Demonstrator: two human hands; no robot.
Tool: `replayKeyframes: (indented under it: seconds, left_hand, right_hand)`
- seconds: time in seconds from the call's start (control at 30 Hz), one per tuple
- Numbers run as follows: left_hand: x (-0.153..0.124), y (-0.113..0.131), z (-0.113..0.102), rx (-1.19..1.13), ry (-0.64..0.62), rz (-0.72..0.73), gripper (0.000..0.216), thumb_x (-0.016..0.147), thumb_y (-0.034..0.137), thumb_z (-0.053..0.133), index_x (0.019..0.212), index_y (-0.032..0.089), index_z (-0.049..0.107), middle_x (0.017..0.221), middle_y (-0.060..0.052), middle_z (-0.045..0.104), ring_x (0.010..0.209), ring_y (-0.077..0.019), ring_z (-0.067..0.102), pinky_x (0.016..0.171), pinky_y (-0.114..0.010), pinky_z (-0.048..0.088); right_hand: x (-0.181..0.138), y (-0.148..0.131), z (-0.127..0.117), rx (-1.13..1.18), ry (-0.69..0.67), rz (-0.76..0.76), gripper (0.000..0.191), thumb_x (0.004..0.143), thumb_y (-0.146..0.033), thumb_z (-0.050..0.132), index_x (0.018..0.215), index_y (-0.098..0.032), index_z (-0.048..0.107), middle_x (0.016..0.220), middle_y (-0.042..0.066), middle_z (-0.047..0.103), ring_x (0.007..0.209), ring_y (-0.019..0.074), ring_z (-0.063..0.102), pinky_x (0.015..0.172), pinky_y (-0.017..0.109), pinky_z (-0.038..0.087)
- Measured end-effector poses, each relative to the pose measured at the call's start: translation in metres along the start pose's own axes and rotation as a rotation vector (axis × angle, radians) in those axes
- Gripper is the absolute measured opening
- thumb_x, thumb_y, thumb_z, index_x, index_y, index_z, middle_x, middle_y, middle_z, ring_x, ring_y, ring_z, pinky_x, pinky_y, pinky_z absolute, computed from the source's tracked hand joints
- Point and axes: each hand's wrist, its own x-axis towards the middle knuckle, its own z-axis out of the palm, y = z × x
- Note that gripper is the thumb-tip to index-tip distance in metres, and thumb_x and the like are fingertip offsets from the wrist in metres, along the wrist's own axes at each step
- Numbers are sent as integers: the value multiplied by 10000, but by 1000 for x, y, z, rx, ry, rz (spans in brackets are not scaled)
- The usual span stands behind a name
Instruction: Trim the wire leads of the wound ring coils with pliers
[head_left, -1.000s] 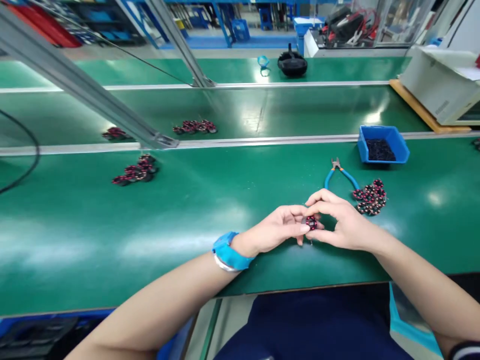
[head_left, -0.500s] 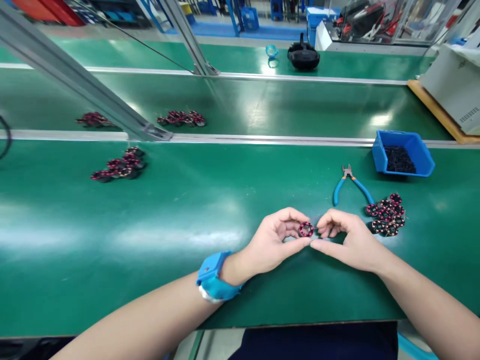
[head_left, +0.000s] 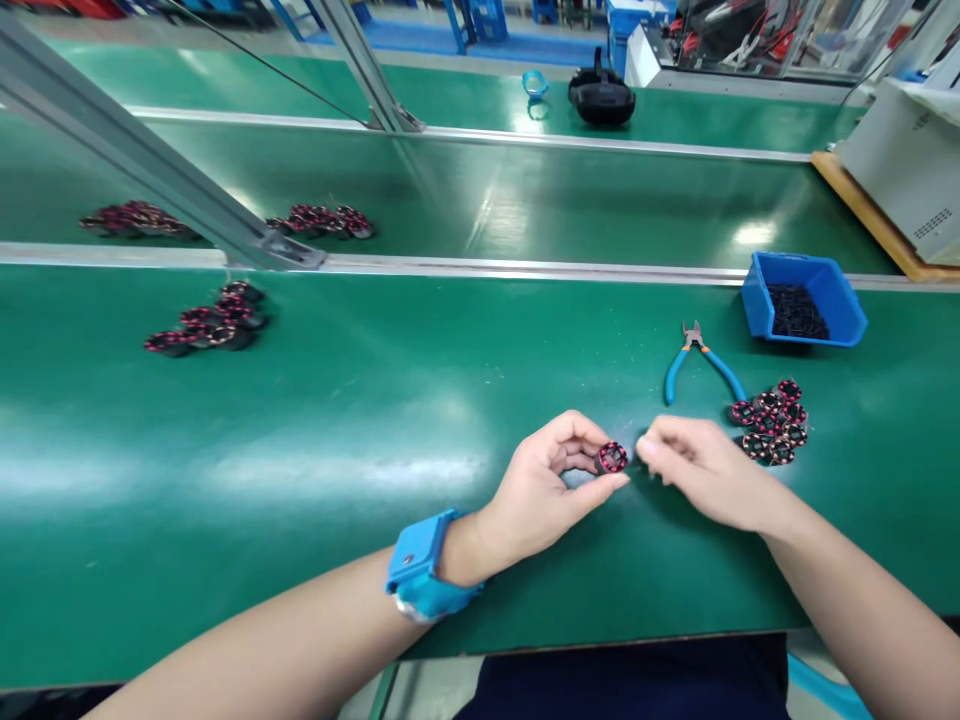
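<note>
Between the thumb and fingers of my left hand (head_left: pixel 559 480) is a small round motor stator (head_left: pixel 612 458), black with pink-red and coppery windings around its rim. A blue strap (head_left: pixel 431 565) circles my left wrist. Just right of the stator, my right hand (head_left: pixel 697 465) is closed in a pinch, thumb against the forefinger. What the pinch holds, possibly a thin wire, is too small to make out. Past my right hand lies a cluster of similar stators (head_left: pixel 772 425), with blue-handled cutting pliers (head_left: pixel 694 350) beside it, jaws pointing away.
A blue bin (head_left: pixel 806 300) of small black pieces stands at the back right. More stators lie in a pile (head_left: pixel 214 322) on the left and in groups (head_left: pixel 322 220) beyond the metal rail (head_left: pixel 525 268). A slanted metal post (head_left: pixel 172 160) crosses the upper left.
My right thumb has drawn back from the left thumb and closed against the forefinger, leaving a wider gap. The stator has tilted slightly in my left hand. The view has shifted a little.
</note>
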Motion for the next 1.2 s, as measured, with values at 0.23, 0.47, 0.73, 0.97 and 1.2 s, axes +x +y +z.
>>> replayKeyframes:
  seconds: [0.23,0.47,0.73,0.97,1.2]
  left_hand:
    - [-2,-1,2,-3,33,-76,309,690,174,774,901,150,550,823,2,598,724,-95,610,699,-219,532]
    - [2,-2,3,-135,88,-198,470,622,170,809,1038,118,596,831,-5,608,703,-96,614,692,-229,530]
    - [7,-8,-5,-185,90,-190,372,563,165,844,803,129,562,748,13,612,636,-76,589,610,-197,508]
    - [9,-7,-11,-200,-22,-230,370,590,193,839,824,125,561,762,-7,642,635,-91,608,608,-223,513]
    - [7,0,-18,-246,-145,-295,327,688,237,799,894,109,579,751,-18,655,689,-123,674,629,-228,541]
  right_hand:
    - [5,-1,-16,-122,350,-58,410,943,-456,427,630,-198,488,580,-3,537,533,125,510,550,258,400]
    - [27,-2,-45,-1232,535,272,649,822,-680,479,924,-61,645,937,262,651,915,424,610,763,518,424]
    - [41,-17,-21,-1116,236,239,651,797,-542,600,1185,-21,567,1042,281,648,978,419,626,790,490,478]
    - [24,-6,-9,-1044,153,43,796,802,-526,598,1415,-69,377,1427,251,428,1286,413,427,1002,579,385]
    - [14,-8,4,-1195,204,5,504,790,-175,501,1278,-50,503,1139,223,615,1025,354,572,836,443,495]
